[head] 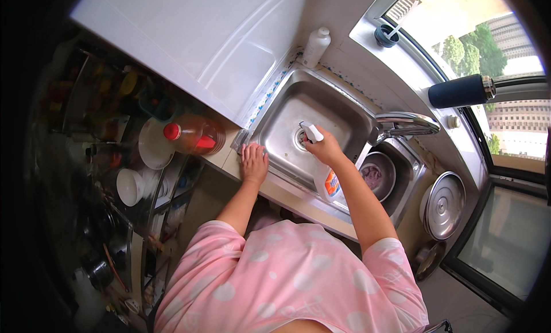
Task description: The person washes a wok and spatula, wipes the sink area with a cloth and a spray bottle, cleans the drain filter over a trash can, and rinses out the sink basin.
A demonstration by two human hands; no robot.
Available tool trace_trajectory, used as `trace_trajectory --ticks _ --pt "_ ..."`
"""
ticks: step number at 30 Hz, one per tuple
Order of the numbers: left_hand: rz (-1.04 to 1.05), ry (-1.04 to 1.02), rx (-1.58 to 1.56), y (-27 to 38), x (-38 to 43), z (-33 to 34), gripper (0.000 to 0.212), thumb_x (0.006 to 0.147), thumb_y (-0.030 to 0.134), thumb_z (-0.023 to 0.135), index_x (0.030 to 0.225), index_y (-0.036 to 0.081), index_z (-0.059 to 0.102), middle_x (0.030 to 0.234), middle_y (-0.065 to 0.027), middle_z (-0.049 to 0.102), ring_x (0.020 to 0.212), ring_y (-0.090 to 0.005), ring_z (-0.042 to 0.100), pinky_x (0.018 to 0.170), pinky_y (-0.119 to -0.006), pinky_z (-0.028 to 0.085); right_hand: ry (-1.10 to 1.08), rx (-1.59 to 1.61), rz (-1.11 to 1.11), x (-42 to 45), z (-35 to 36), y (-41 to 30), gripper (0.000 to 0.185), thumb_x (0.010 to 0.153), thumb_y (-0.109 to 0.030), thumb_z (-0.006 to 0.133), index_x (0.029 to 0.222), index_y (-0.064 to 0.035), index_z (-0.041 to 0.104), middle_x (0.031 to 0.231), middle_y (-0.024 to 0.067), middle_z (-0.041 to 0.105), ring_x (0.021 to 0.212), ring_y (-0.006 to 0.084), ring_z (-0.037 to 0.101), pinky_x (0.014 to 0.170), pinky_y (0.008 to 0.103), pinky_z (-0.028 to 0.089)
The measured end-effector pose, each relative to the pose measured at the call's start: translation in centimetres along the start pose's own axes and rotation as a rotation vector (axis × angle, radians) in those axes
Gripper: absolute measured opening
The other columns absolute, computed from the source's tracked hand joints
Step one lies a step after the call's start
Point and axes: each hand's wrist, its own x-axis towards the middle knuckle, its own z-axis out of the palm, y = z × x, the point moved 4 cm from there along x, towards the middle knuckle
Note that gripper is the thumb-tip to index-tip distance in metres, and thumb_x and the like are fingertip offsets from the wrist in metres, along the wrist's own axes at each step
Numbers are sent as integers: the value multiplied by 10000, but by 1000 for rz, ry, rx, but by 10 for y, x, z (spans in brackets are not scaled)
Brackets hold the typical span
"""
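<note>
My right hand [323, 149] is closed around the neck of a white trigger spray bottle [326, 183] with an orange label, held over the left basin of a stainless steel sink [280, 135]. The white nozzle points away from me, above the drain strainer [300, 139]. Flat on the counter edge at the basin's near left corner lies my left hand [254, 161], fingers slightly apart, holding nothing visible. A metal pot [389, 174] with something pinkish in it stands in the right basin. Between the basins rises a chrome faucet [404, 123].
A white bottle [317, 47] stands behind the sink. A large red-capped plastic bottle [196, 134] is at the left, near white bowls [130, 187]. Metal lids [445, 206] lean at the right. A dark thermos [458, 92] and a dark cup lid [386, 36] are on the window sill.
</note>
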Motion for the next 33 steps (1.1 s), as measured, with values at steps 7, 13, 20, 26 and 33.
trace_trajectory --ticks 7,13,20,26,33 --pt "28 55 -17 3 1 -5 149 710 93 513 852 75 473 902 -100 468 959 -265 449 939 -419 296 -133 77 96 -17 16 4 306 660 -156 604 951 -83 544 853 100 603 766 253 577 687 333 452" --pt "42 72 -26 2 1 -3 134 681 74 498 812 72 467 873 -100 463 926 -273 451 880 -413 326 -289 -30 108 -41 20 21 335 676 -152 610 989 -61 535 787 95 600 664 191 583 608 315 462" --pt "41 73 12 4 2 -2 161 650 75 522 802 81 468 870 -87 467 938 -259 450 890 -404 323 -292 -95 243 -94 1 76 388 658 -175 611 1025 -66 544 815 132 608 694 259 586 656 342 457" --pt "32 58 53 2 0 -1 164 648 71 522 802 85 467 877 -80 471 951 -250 446 896 -398 323 -140 -194 410 -126 -24 95 395 636 -183 621 1005 -61 552 858 179 608 801 316 584 708 369 450" --pt "66 71 46 3 0 2 118 684 77 488 799 79 464 881 -88 484 947 -269 448 887 -411 324 286 -273 369 -133 -57 108 395 628 -156 626 987 -23 532 826 214 599 805 351 575 703 402 449"
